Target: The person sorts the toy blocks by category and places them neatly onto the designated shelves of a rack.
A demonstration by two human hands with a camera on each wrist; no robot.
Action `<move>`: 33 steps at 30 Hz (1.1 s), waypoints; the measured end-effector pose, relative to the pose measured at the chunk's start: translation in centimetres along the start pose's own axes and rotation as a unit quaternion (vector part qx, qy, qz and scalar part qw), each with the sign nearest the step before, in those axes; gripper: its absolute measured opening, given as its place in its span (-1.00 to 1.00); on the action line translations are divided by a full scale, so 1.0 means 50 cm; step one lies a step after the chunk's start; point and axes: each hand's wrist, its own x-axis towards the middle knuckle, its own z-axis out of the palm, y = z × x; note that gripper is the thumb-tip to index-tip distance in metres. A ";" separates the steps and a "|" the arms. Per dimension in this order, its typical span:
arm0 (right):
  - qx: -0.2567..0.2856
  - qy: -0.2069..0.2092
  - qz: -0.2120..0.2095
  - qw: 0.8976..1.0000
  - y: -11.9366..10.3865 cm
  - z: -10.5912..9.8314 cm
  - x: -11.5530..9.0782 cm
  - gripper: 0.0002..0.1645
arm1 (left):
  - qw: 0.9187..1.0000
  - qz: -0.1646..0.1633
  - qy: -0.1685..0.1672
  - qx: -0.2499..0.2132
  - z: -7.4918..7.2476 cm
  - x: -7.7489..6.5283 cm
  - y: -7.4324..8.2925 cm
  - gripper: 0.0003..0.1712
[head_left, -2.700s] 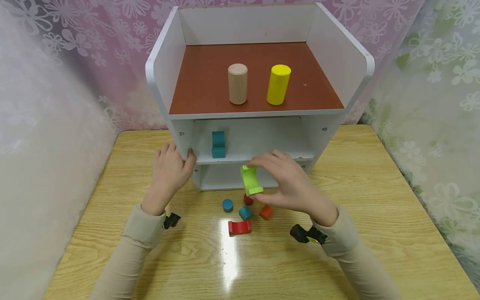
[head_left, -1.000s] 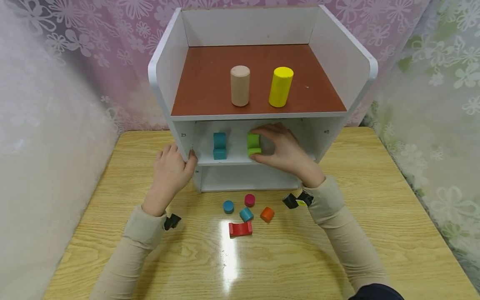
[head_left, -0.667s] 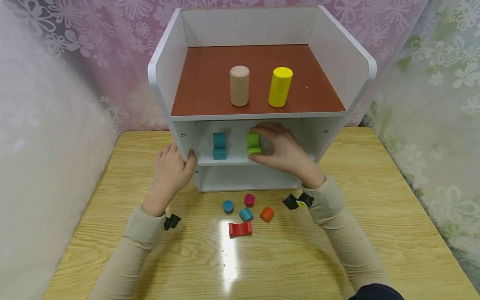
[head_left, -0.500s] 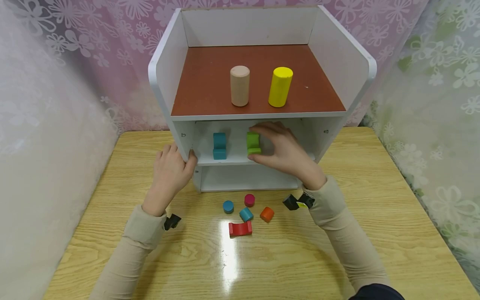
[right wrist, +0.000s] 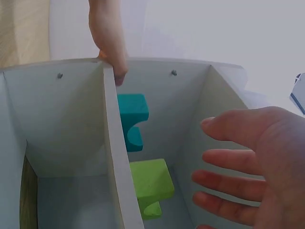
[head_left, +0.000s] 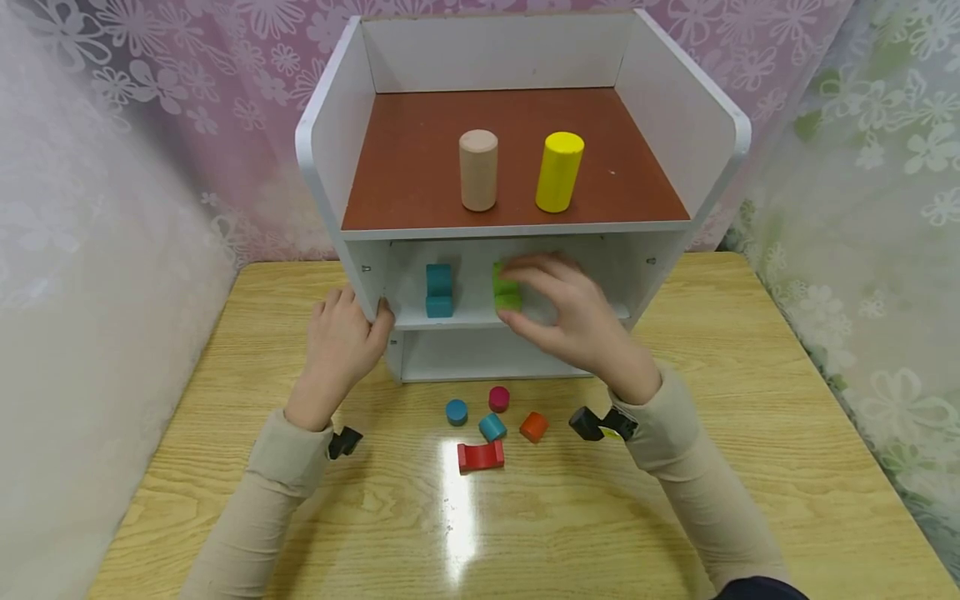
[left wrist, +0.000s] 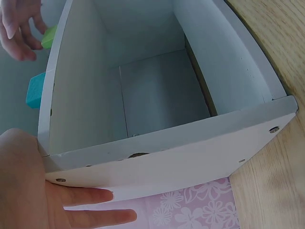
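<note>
My left hand [head_left: 339, 346] grips the left side panel of a small white shelf unit [head_left: 517, 227], thumb at the front edge and fingers along the outside. On the middle shelf stands a green arch block [head_left: 507, 302], with a teal arch block [head_left: 439, 292] to its left. My right hand [head_left: 573, 317] is by the green block, its thumb and fingers apart. The right wrist view shows a gap between the fingers [right wrist: 228, 183] and the green block [right wrist: 151, 179], and nothing in the hand. In the head view, the fingers partly cover that block.
A plain wooden cylinder [head_left: 478, 171] and a yellow cylinder [head_left: 559, 172] stand on the brown top board [head_left: 420, 133]. On the wooden table [head_left: 360, 517] in front lie a red arch block [head_left: 481, 457] and several small pieces, among them an orange one [head_left: 534, 427].
My right hand carried the green arch block from in front of the unit onto the middle shelf, then let go and drew back slightly right. My left hand kept its place.
</note>
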 end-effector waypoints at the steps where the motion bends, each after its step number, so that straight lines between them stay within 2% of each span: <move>1: 0.002 0.004 -0.003 1.000 -0.004 0.000 -0.003 -0.54 | 1.000 0.000 0.001 -0.001 0.000 0.000 0.000 -0.41; 9: 0.024 0.024 -0.041 0.999 -0.025 0.002 -0.018 -0.65 | 1.000 -0.004 -0.001 -0.004 0.000 0.001 0.000 -0.42; 19: 0.049 0.013 -0.110 0.993 -0.049 0.015 -0.042 -0.74 | 1.000 -0.008 -0.007 -0.003 0.000 0.001 0.002 -0.41; 24: 0.049 -0.019 -0.133 0.990 -0.057 0.028 -0.055 -0.71 | 1.000 -0.010 -0.006 -0.001 0.000 0.001 0.002 -0.40; 30: 0.042 -0.071 -0.143 0.986 -0.056 0.045 -0.075 -0.78 | 1.000 -0.012 -0.008 -0.003 0.000 0.001 0.002 -0.39; 33: 0.039 -0.081 -0.154 0.984 -0.054 0.057 -0.086 -0.79 | 1.000 -0.010 -0.007 -0.003 0.000 0.001 0.001 -0.39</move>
